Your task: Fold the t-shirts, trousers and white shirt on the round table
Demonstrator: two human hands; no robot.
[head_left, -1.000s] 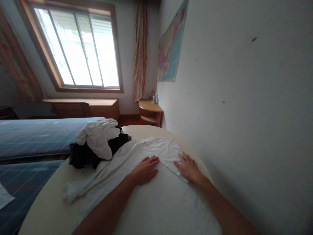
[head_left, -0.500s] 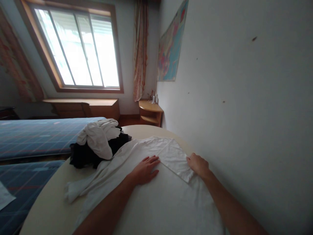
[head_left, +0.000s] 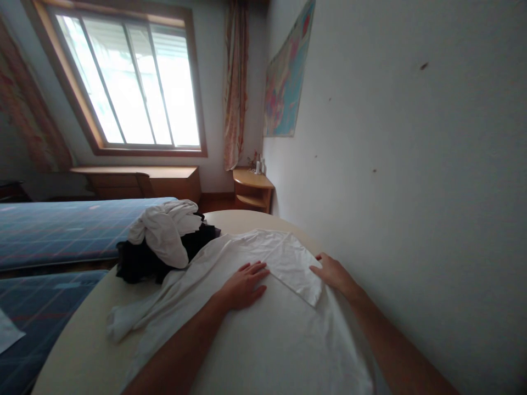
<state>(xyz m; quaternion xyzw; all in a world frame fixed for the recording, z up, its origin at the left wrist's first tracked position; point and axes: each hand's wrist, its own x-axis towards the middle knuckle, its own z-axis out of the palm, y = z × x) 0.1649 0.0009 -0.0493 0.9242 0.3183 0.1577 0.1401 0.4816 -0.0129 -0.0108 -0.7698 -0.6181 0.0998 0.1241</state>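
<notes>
A white shirt lies spread over the round table, one sleeve folded inward across its body at the right. Flat on the cloth by the inner edge of that fold rests my left hand, fingers stretched out. My right hand is at the outer edge of the folded sleeve. Its thumb and fingers are apart there, touching the cloth, and part of the hand's underside is hidden. The other sleeve reaches out to the left.
A heap of dark clothes with a crumpled white garment on top sits on the cream table at the left. Blue plaid beds stand beyond it. A white wall runs close along the right.
My right hand has loosened from a pinch on the sleeve edge, its thumb and fingers now parted. The sleeve lies flatter. My left hand has stayed in place.
</notes>
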